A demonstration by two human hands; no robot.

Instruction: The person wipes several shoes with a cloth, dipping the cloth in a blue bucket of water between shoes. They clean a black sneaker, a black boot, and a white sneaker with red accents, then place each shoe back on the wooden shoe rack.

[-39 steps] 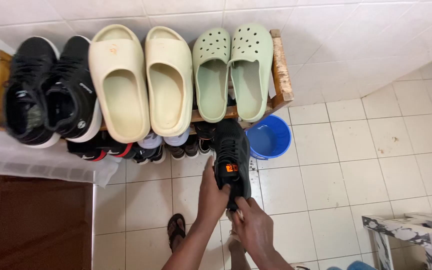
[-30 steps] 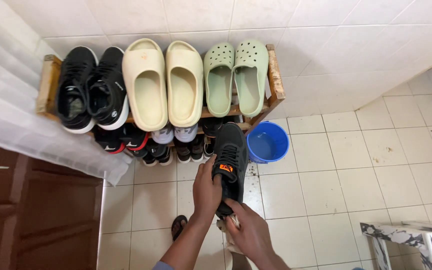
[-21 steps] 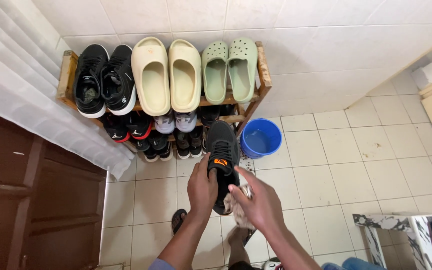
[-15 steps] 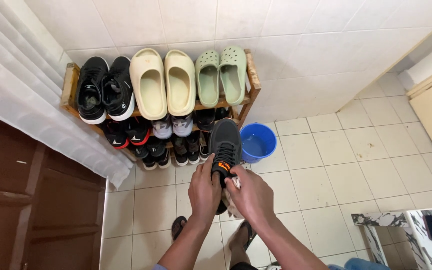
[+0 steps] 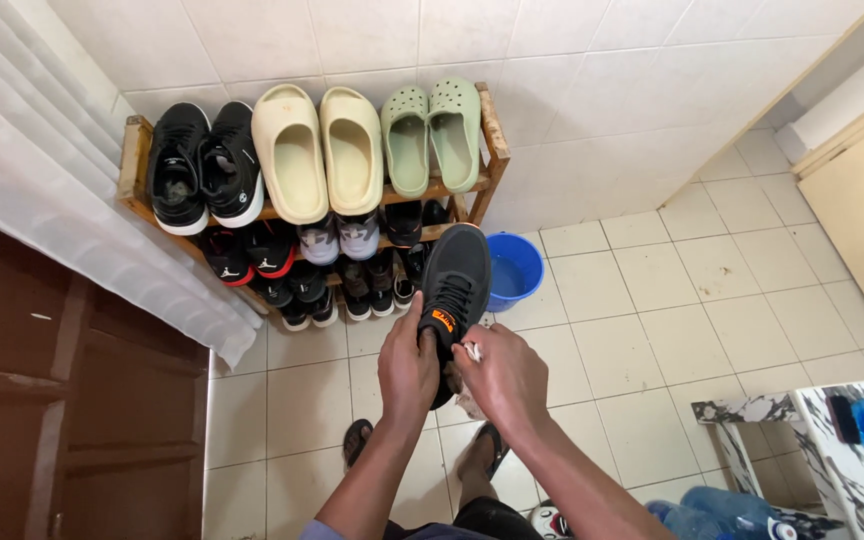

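A wooden shoe rack [image 5: 493, 150] stands against the tiled wall, its tiers full of sneakers, cream slides and green clogs. Just right of its base sits a blue bucket [image 5: 515, 270]. In front of the rack, a dark sneaker [image 5: 454, 283] with an orange tongue tag is held above the floor. The left hand [image 5: 407, 368] is curled around its heel end. The right hand [image 5: 501, 379] presses a pale cloth [image 5: 471, 352] against the shoe; the cloth is mostly hidden under closed fingers.
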